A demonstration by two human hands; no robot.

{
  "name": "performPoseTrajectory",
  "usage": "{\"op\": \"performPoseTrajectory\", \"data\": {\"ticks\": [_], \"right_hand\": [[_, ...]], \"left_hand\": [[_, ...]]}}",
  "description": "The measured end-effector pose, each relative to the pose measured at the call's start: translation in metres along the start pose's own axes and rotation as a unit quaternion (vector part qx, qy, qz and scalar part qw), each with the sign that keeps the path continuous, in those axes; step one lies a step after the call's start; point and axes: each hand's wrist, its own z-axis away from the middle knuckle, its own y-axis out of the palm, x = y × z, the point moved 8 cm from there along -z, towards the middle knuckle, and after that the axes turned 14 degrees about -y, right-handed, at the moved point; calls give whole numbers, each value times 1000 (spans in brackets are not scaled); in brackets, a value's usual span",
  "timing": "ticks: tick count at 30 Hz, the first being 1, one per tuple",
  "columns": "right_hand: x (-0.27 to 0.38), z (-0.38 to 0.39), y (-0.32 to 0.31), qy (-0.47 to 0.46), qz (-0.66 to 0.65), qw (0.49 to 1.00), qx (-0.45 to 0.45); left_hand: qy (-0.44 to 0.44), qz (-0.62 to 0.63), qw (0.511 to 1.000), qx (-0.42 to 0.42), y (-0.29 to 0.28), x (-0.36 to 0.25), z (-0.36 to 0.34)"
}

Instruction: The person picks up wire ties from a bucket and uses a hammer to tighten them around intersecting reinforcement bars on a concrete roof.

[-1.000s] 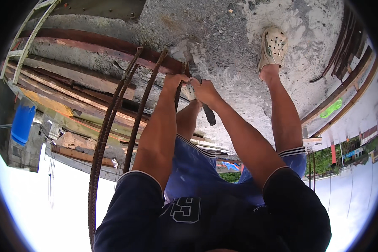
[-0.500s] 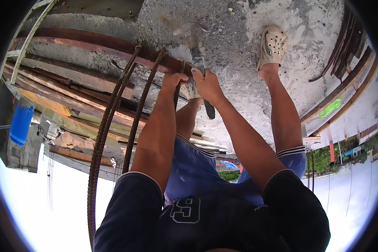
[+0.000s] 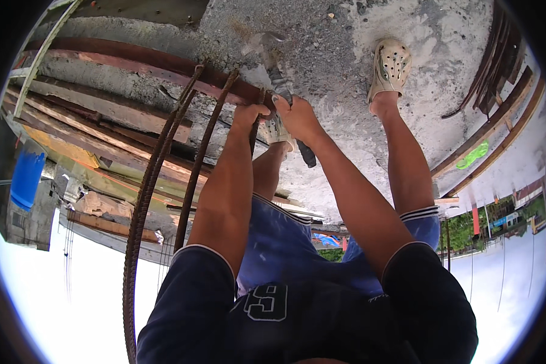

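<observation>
My left hand (image 3: 249, 116) is closed around a short upright rebar (image 3: 261, 97) beside the end of a long red-brown beam (image 3: 145, 68). Close by on its right, my right hand (image 3: 298, 119) grips a hammer (image 3: 310, 159). The dark handle end sticks out below that hand, and the blurred head points away over the concrete. Two taller rusty rebars, a thick ribbed one (image 3: 158, 158) and a thinner one (image 3: 203, 148), rise to the left of my left forearm. Some of the left fingers are hidden behind the hand.
Concrete floor (image 3: 333, 67) lies ahead, with my clog-covered feet on it. Several timber planks (image 3: 103, 109) run along the left, near a pale ladder-like frame (image 3: 45, 57) and a blue barrel (image 3: 28, 179). Rusty bars (image 3: 490, 67) and a wooden frame (image 3: 497, 136) lie at right.
My right hand and the hammer have shifted slightly up, and the handle end has swung a little to the right. The left hand keeps its hold on the rebar.
</observation>
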Motion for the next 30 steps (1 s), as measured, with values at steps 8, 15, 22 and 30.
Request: {"op": "performPoseTrajectory", "data": {"ticks": [8,15,22,30], "right_hand": [[1,27,-13,228,-300,926,34],[-10,38,-63,260,-547,764,-223],[17,64,-25,283,-520,783,-193],[31,74,46,364,-504,763,-176]], "left_hand": [[-71,28,997,-10,-17,19,11],[34,293,955,-30,-40,9,18],[51,387,920,41,-88,32,-3],[-20,274,956,100,-67,-12,31]]}}
